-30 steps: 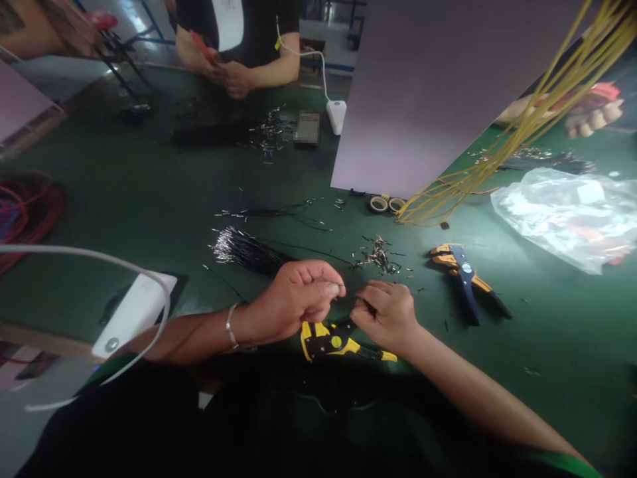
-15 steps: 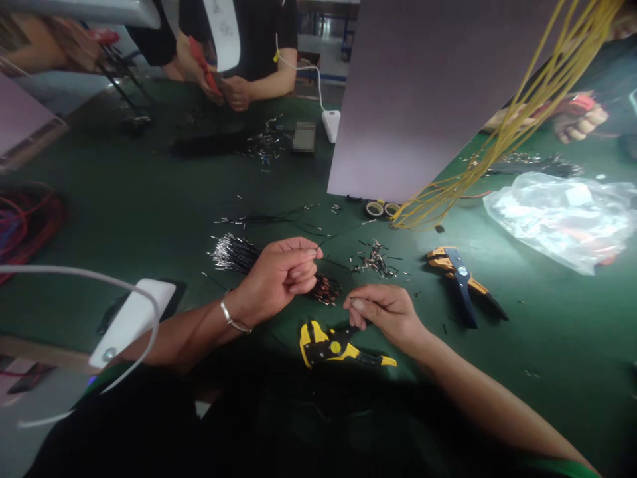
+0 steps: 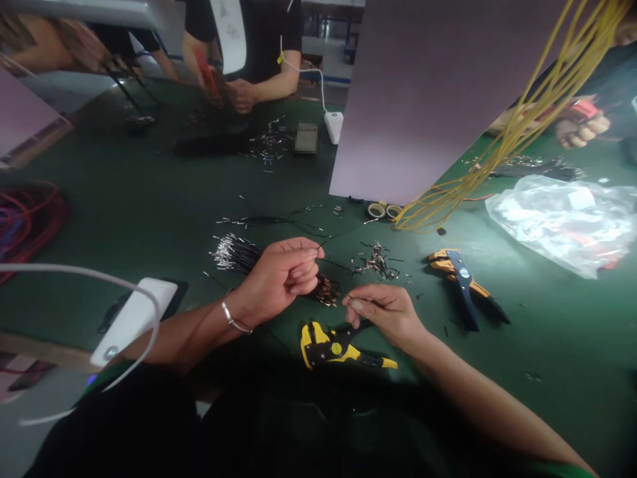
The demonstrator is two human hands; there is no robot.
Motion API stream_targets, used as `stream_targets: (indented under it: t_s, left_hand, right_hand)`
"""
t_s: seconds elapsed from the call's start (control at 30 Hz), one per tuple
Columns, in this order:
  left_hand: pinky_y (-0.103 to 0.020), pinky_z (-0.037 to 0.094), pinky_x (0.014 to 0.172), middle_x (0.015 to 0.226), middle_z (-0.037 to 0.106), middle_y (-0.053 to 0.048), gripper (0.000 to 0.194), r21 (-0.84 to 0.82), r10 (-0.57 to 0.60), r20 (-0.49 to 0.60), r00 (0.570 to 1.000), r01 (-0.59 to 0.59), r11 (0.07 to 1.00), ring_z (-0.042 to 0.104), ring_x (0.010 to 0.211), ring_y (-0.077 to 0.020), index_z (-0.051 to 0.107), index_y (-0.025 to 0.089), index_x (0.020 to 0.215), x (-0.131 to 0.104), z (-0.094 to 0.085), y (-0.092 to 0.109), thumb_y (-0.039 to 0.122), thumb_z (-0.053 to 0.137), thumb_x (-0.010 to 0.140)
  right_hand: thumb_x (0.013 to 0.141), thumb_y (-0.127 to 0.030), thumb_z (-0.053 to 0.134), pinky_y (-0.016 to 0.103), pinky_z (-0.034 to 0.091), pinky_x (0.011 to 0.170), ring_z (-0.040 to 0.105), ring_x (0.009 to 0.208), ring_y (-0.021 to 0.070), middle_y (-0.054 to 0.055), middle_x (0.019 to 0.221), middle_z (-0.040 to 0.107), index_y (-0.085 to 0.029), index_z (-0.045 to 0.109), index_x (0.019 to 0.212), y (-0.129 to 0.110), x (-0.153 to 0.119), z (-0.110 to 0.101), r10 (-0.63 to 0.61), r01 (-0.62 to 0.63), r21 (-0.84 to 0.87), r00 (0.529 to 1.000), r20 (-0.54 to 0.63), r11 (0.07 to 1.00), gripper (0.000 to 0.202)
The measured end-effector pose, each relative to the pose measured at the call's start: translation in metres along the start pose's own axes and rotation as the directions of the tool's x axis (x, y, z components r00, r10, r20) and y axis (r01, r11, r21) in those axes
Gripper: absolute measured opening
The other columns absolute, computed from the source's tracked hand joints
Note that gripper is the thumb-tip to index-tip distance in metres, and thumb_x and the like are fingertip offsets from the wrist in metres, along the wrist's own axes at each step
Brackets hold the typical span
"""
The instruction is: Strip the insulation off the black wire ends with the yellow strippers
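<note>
One green worktop [image 3: 497, 392] carries everything, its breadth leaving both forearms room to rest low. A pale panel [image 3: 413, 99] rises beyond, probably to part this place from its neighbours. At the far right lies a clear plastic bag [image 3: 572, 226], well apart from the arms and seemingly kept out of their way.

The left hand [image 3: 288, 275] is over a bundle of black wires [image 3: 243, 255]. Silver ends fan out at the left, and copper-coloured ends show at the right, likely lined up for easy picking. The right hand [image 3: 381, 309] is near those ends, its grip closed at the fingertips; I cannot tell on what.

A blue-and-orange stripper [image 3: 460, 279] lies to the right. Its yellow-and-black twin [image 3: 331, 348] sits nearest the body, handles pointing right, presumably for quick reach. Loose clippings [image 3: 377, 260] lie heaped just beyond the hands, perhaps to keep them together.

Thinnest is the single black wire [image 3: 343, 232], pinched in the left grip, apparently for fine control, its silver end pointing away.
</note>
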State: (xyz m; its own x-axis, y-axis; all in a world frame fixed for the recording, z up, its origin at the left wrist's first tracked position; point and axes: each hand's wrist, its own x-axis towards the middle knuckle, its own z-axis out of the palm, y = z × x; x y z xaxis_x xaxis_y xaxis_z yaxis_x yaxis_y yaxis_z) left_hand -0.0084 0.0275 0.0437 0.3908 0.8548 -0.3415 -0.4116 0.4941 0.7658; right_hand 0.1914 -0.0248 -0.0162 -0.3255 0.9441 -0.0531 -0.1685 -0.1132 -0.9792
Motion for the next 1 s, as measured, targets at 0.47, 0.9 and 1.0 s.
stream_targets:
  t_s: [0.47,0.9,1.0]
  left_hand:
    - [-0.017,0.017,0.039,0.043,0.029,0.008,0.007,-0.008,-0.016,0.002,1.000,0.016,1.000,0.020,0.039,-0.0031,0.060,0.012,0.071,-0.0014,0.0028,-0.0027,0.009,0.058,0.078]
    - [-0.018,0.018,0.039,0.043,0.030,0.009,0.008,0.004,-0.051,0.021,0.998,0.051,0.999,0.021,0.038,-0.0027,0.060,0.012,0.072,-0.0013,0.0037,-0.0079,0.008,0.057,0.079]
    - [-0.018,0.018,0.039,0.043,0.030,0.009,0.007,0.008,-0.054,0.030,0.998,0.054,0.999,0.022,0.038,-0.0026,0.060,0.011,0.073,-0.0013,0.0034,-0.0088,0.009,0.057,0.079]
  right_hand:
    - [0.075,-0.030,0.073,0.025,0.051,0.048,0.058,0.047,0.0113,0.003,0.061,0.068,-0.015,0.073,0.080,0.0021,0.0007,0.0059,0.062,-0.067,-0.071,0.996,-0.062,0.995,0.016]
    - [0.084,-0.028,0.062,0.026,0.052,0.049,0.059,0.048,0.0117,0.003,0.064,0.069,-0.017,0.072,0.087,-0.0015,-0.0009,0.0084,-0.113,0.101,-0.314,0.993,-0.019,0.944,0.015]
    - [0.085,-0.025,0.061,0.026,0.052,0.050,0.059,0.047,0.0112,0.003,0.064,0.069,-0.017,0.073,0.086,-0.0022,-0.0007,0.0089,-0.160,0.146,-0.370,0.987,-0.007,0.917,0.014]
